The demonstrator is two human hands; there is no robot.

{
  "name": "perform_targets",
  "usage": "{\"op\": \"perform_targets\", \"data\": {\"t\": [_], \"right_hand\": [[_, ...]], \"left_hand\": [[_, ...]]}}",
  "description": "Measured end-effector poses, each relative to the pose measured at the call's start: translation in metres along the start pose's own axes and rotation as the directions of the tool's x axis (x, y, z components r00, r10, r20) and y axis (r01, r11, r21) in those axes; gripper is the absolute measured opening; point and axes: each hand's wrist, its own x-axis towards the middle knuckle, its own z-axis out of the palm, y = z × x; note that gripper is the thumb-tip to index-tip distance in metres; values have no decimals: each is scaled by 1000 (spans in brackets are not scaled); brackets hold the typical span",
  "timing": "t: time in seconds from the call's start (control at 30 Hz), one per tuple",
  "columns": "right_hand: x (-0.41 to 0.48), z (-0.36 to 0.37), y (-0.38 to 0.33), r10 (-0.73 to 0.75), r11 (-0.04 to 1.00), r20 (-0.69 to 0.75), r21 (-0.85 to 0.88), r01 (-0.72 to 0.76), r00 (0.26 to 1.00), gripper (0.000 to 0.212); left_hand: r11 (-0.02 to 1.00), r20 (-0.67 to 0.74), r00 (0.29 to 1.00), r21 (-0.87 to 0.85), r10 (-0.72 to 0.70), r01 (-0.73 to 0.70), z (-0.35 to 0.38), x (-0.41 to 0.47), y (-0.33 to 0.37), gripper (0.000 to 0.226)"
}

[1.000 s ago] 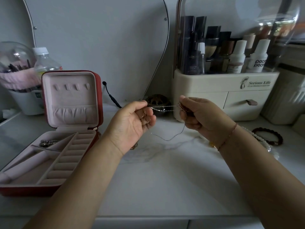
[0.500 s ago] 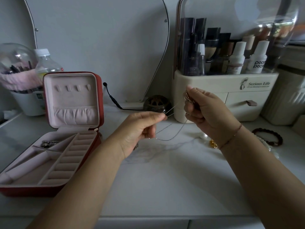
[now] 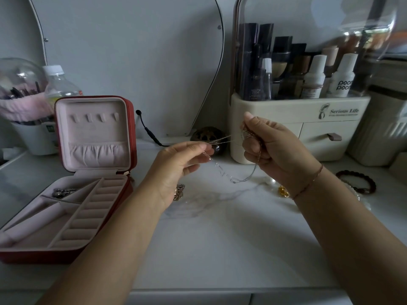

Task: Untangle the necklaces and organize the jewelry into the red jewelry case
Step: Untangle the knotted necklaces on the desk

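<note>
Necklaces [image 3: 221,139] hang in the air above the middle of the worktop [image 3: 209,238], stretched between the two hands, so the step in hand looks like the untangling itself rather than any putting away. The right hand [image 3: 275,150] is clenched round a bunched knot of fine chain, thumb up, held just in front of the cosmetics organiser [image 3: 297,130] at the back right. The left hand [image 3: 180,166] pinches a couple of thin strands between thumb and fingertips [image 3: 204,147] and draws them taut toward the left, while a slack loop droops below, clear of the marble as far as I can see.

At the left edge the red jewelry case [image 3: 131,128] stands open, lid upright and tray toward the front. One dark metal piece [image 3: 63,192] lies in a back-left compartment; the ring rolls and the long slots look unfilled. Loose pieces wait outside it: a gold-toned cluster [image 3: 179,191] half hidden under the left wrist, a bright gold bit [image 3: 283,191] beside the right wrist, and a dark bead bracelet [image 3: 356,181] toward the right edge.

By my reckoning the job is at an early stage. The next move calls for patience: find which strand runs free, ease it out of the bunch with small pulls, not one hard tug, since chain this thin would tighten into a knot or snap. Only a freed necklace should go over to the case.
</note>
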Motion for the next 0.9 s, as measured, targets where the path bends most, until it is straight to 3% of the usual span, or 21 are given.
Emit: {"op": "perform_targets", "data": {"t": [0.13, 0.43, 0.9], "right_hand": [[0, -1, 0, -16, 1000, -15, 8, 16, 1000, 40], [0, -3, 0, -110, 978, -140, -189, 82, 984, 26], [0, -1, 3, -129, 953, -151, -292, 81, 980, 28]], "left_hand": [[1000, -57, 998, -30, 5, -7, -3, 2, 0, 12], [998, -59, 998, -59, 19, -23, -5, 2, 0, 11], [989, 89, 994, -132, -56, 67, 0, -2, 4, 32]]}}
